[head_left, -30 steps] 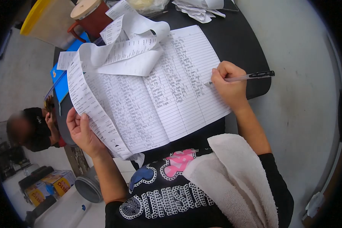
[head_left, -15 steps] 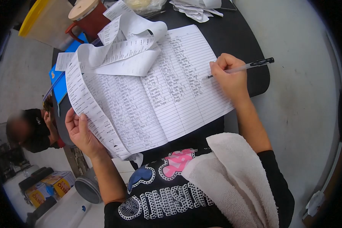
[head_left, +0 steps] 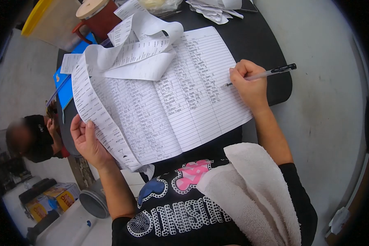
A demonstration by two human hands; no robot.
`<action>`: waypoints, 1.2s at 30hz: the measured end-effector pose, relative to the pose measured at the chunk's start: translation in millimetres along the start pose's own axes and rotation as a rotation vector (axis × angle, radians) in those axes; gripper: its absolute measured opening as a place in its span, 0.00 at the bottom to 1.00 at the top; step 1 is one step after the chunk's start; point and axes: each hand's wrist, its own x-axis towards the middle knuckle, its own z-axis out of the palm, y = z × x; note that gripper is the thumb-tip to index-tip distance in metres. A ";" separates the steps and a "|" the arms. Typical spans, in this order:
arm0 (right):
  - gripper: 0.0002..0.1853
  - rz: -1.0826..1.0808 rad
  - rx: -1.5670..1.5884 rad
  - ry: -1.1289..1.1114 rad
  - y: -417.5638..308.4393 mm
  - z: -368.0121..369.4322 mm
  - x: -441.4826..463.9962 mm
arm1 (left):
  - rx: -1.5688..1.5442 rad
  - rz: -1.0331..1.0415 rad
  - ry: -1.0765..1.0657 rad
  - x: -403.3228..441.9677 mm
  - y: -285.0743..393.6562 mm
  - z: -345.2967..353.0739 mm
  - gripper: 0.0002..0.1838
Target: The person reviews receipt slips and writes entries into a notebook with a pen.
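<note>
A lined notebook (head_left: 209, 123) lies open before me, with columns of handwriting on both pages. My right hand (head_left: 250, 84) grips a clear pen with a black cap end (head_left: 270, 73) over the right page; its tip points at the writing near the last column. A long printed receipt (head_left: 96, 106) runs down the left page's outer edge, and its upper part curls in loops across the top of the notebook. My left hand (head_left: 88, 141) pinches that receipt at the edge, thumb on top. Whether it also grips the page beneath is hidden.
Behind the notebook stand a red mug with a lid (head_left: 100, 20) and a yellow-rimmed tub (head_left: 49, 24). Folded papers (head_left: 215, 10) lie on the black table (head_left: 266, 45) at the back. Another person (head_left: 35, 137) is at the left. A towel (head_left: 254, 188) hangs over my shirt.
The pen tip has shifted very slightly on the right page. My left hand stays on the receipt, and the whole view has moved a little.
</note>
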 end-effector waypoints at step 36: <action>0.14 0.018 -0.009 -0.015 -5.3 -2.5 -15.7 | 0.027 0.007 -0.019 -1.4 -2.3 -4.1 0.16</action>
